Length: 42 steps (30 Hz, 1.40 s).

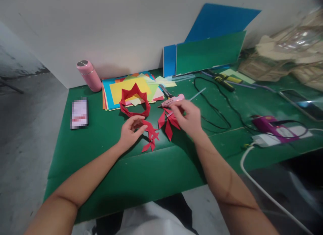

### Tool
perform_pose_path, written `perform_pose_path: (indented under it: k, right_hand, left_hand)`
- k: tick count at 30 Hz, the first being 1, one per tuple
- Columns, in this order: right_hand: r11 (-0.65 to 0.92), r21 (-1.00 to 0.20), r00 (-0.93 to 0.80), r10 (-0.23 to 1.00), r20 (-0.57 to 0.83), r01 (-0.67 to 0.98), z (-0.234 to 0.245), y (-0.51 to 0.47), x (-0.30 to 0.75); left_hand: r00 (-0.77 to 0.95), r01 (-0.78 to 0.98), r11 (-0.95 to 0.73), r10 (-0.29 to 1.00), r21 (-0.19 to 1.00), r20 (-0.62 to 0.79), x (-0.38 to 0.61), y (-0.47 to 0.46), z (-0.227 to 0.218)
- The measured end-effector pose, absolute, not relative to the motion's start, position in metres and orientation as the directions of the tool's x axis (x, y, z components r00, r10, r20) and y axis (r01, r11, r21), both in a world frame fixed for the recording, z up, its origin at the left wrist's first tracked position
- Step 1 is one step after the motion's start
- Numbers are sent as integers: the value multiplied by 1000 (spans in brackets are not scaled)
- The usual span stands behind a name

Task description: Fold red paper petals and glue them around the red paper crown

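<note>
My left hand (131, 130) is curled, with thumb and forefinger at the edge of a folded red paper piece (150, 128). A small red paper star (154, 136) and narrow red leaf shapes (148, 147) lie against that piece's lower end. My right hand (188, 117) has its fingers pinched together over several pointed red paper pieces (168, 129); what lies between the fingertips is hidden. Just behind it rests a pink glue gun (173, 100), nozzle pointing left. Behind my left hand stands a red folded paper crown (135, 102), a ring with pointed tips.
Coloured paper sheets (116, 93) and a utility knife (165, 91) lie behind the crown. A pink bottle (89, 76) and a phone (79, 113) are at left. A black cord (214, 110) loops rightward near a power strip (267, 139). Boards (209, 55) lean on the wall.
</note>
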State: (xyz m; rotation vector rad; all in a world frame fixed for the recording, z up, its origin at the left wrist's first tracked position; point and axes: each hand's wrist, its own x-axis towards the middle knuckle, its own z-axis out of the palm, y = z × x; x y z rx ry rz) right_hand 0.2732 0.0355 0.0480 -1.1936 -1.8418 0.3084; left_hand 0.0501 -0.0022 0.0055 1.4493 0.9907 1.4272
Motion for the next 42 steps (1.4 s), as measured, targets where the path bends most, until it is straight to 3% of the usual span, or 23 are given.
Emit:
perform_pose_path:
  k: [2,5,12,17,20,28,35,42]
  right_hand:
    - [497,-733,-267,868,418,465,50,27,257]
    - [359,-867,-376,899,223,344,48,19,239]
    - [46,-985,-396,918,-24,167,44,16,228]
    - [42,-998,-265,964,28,49,59,30,226]
    - [6,-999,-296,955,-9,50,71,42,223]
    - [60,-977,-434,900,-37,207,79,73,230]
    - [-64,-993,-431,897,-100,97,92,87,241]
    - [-113,-993,-416,902,-114,27,97,85,246]
  left_hand:
    - [58,-19,-322,945,947,323,50,-2,6]
    - [102,-36,-317,942,948,319,49,-2,5]
    - [80,-144,-275,954,951,288,52,-3,6]
    - [1,-225,-65,998,972,66,52,-4,12]
    - [-40,-267,51,997,962,-64,51,-3,13]
    - [-187,-377,101,965,921,-182,54,1,11]
    - [-327,-494,106,897,863,-297,60,2,8]
    - [-110,-509,224,941,831,-321,55,7,10]
